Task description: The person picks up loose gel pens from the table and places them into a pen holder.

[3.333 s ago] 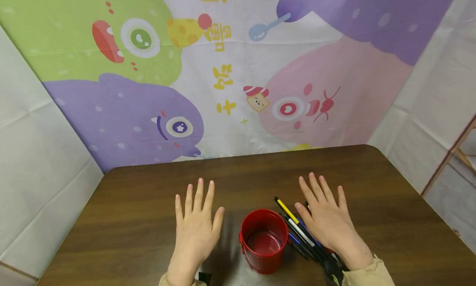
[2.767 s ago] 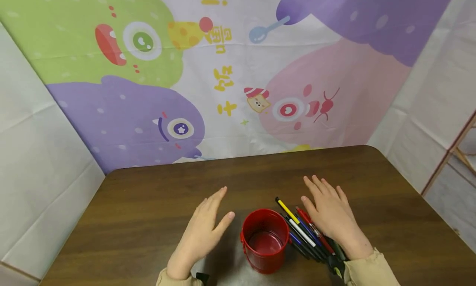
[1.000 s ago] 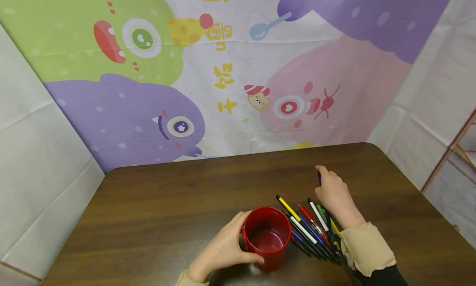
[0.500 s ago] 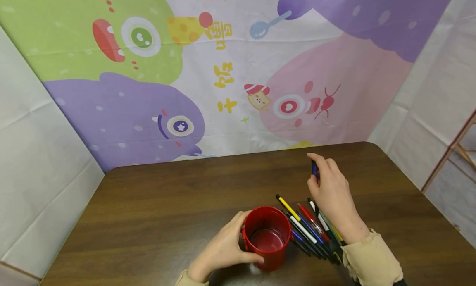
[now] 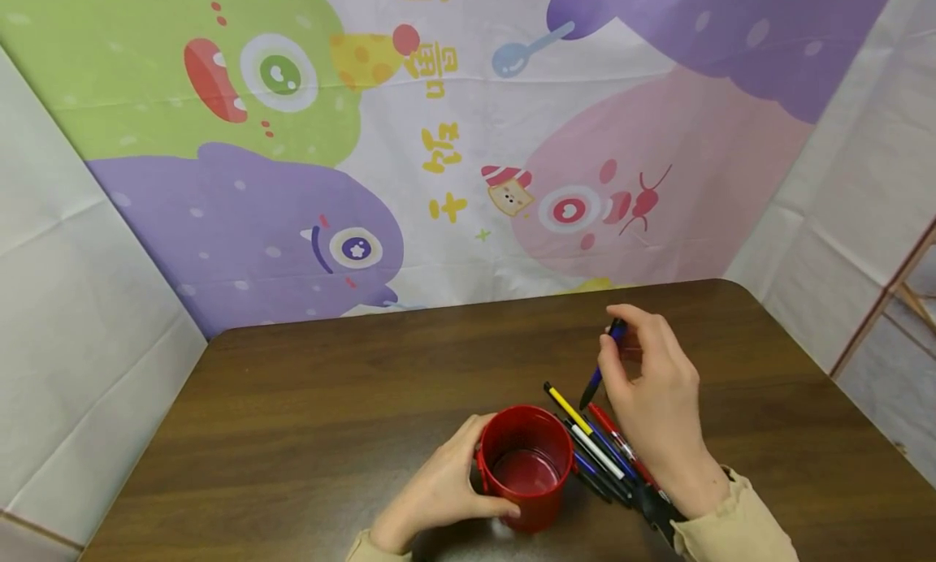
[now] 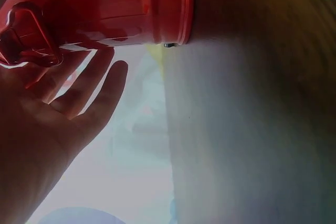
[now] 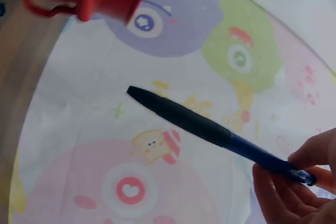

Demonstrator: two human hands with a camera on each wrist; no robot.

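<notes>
A red bucket [image 5: 528,464] stands upright and looks empty inside; my left hand [image 5: 442,489] grips its left side, thumb in front. In the left wrist view, fingers [image 6: 105,93] curve along the bucket [image 6: 105,9]. My right hand [image 5: 654,391] pinches a blue pen [image 5: 601,375] near one end, its black grip end slanting down above the pens. The right wrist view shows that pen [image 7: 210,129] held by the right fingertips [image 7: 286,174]. Beside the bucket lies a loose pile of pens, among them a yellow one [image 5: 568,408], a white one [image 5: 595,451] and a red one [image 5: 610,426].
The brown wooden table [image 5: 292,432] reaches back to a cartoon-printed cloth [image 5: 453,261]. White cloth walls [image 5: 88,302] stand on both sides. A dark object [image 5: 658,513] lies by the right wrist, partly covered.
Both hands were spread open earlier. The left has since taken hold of the bucket. The right has picked up a blue pen, lately come nearer the pile, and tilted the pen down toward the bucket side.
</notes>
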